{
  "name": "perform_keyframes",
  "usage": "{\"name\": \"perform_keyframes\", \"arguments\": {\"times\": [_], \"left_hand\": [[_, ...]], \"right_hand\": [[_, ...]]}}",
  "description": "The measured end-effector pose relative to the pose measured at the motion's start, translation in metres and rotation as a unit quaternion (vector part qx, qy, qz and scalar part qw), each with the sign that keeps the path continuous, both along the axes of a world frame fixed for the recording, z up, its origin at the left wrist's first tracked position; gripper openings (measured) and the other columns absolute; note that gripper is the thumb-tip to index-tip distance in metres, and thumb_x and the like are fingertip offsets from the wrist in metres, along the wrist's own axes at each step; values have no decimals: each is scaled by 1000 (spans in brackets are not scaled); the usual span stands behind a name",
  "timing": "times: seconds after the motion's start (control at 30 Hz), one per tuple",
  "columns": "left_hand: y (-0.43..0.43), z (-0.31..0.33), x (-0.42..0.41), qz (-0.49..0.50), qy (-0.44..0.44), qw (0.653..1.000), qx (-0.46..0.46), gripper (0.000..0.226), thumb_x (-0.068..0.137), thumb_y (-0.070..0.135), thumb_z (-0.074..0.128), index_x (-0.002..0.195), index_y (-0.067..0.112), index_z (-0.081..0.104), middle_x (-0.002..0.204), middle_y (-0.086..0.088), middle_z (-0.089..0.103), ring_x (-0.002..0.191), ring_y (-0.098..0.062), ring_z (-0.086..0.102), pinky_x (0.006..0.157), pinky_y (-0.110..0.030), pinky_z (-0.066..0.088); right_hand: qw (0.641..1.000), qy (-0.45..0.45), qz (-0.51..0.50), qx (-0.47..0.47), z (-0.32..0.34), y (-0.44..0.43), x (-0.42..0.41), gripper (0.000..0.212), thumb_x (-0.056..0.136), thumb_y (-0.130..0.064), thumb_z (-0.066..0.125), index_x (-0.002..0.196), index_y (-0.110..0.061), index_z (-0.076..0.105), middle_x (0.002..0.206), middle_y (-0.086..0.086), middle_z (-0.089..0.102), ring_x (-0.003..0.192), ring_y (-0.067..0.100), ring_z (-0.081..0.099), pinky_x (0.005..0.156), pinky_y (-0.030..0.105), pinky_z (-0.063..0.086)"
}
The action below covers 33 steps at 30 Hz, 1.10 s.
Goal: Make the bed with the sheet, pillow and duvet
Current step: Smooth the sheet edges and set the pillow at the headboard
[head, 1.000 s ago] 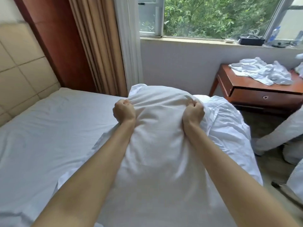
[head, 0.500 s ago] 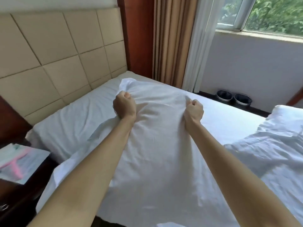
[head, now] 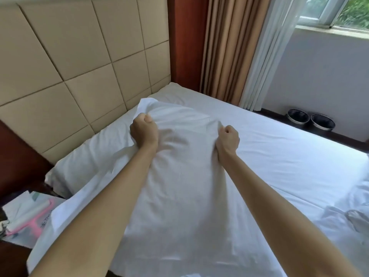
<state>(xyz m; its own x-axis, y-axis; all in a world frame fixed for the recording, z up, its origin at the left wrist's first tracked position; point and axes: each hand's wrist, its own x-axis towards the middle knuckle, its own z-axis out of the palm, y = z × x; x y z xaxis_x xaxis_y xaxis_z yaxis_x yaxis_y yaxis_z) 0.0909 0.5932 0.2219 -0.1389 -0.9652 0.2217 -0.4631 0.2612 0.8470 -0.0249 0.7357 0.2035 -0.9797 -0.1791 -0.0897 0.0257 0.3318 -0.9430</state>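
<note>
- Both arms reach forward over the bed; the pillow [head: 179, 176], in a white case, is held out in front of the person, above the near half of the mattress.
- Left hand [head: 144, 132]: closed into a fist, fingers curled tight around a bunch of pillowcase fabric near the far left corner of the pillow.
- Right hand [head: 228, 139]: likewise a fist, fingers wrapped on gathered fabric at the far right edge (fingertips themselves hidden in the folds).
- The far left corner of the case pokes up past the left fist; cloth between the two fists shows creases.
- Fitted white sheet [head: 279, 148] covers the mattress, fairly smooth, reaching up to the beige padded headboard [head: 69, 62].
- Rumpled white bedding, probably the duvet [head: 351, 212], lies at the right edge of the bed (only partly in view).
- Two dark round bins [head: 310, 119] stand side by side on the floor below the window, beyond the bed.
- Pink-and-white items on the nightstand [head: 26, 216] at lower left; too blurred to identify.
</note>
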Motion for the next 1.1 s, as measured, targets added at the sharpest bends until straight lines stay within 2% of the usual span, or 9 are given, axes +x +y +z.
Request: {"name": "perform_keyframes", "arguments": {"times": [0.17,0.27,0.37,0.43,0.77,0.93,1.03,1.1], "left_hand": [[-42,-7,-29,-8,16,1000,15,41,86,1,37,54,14,17,54,2,21,69,-23,28,62,-30,18],[-72,-2,-49,-21,19,999,23,41,86,1,38,53,15,17,53,3,20,59,-22,23,60,-28,17],[-112,-6,-62,-40,26,999,25,42,86,-1,37,54,15,16,53,2,18,51,-12,15,51,-33,11],[-144,-11,-68,-54,32,998,25,41,84,-3,36,54,16,15,53,2,17,51,-12,13,48,-30,9],[-370,-29,-115,-109,45,993,16,42,85,-2,37,54,17,16,54,2,16,51,-10,12,47,-27,9],[-477,-55,-141,-125,72,990,-3,43,85,-1,39,53,19,17,53,2,18,51,-9,14,48,-26,10],[-533,-88,-151,-141,33,989,27,41,86,0,39,54,19,21,54,2,22,55,-16,21,54,-30,15],[-568,-119,-154,-154,-15,984,90,31,83,0,37,58,17,39,60,-3,41,65,-25,37,60,-30,27]], "right_hand": [[1000,7,-16,-10,-2,-44,-28,39,92,-7,37,59,-18,20,58,-4,24,54,12,20,51,26,18],[999,18,-31,-5,2,-73,-42,40,92,-6,37,58,-18,20,57,-4,25,54,11,21,52,25,18],[998,34,-45,-6,1,-111,-52,40,92,-5,37,58,-17,20,57,-4,25,54,11,21,51,25,18],[998,43,-55,-11,-2,-140,-56,40,92,-6,38,59,-17,20,57,-3,26,54,12,21,52,25,18],[990,46,-129,-25,-9,-346,-81,38,90,-1,35,59,-17,21,59,-3,25,56,11,21,51,23,21],[986,63,-147,-50,-31,-448,-98,40,96,-11,39,59,-17,23,59,-3,29,56,10,24,56,23,23],[993,21,-111,21,-61,-493,-104,36,97,-10,34,62,-16,27,63,-2,33,62,13,33,59,25,28],[991,-58,-32,116,-91,-518,-101,21,95,-5,32,78,-12,41,77,0,42,78,18,40,68,29,37]]}}
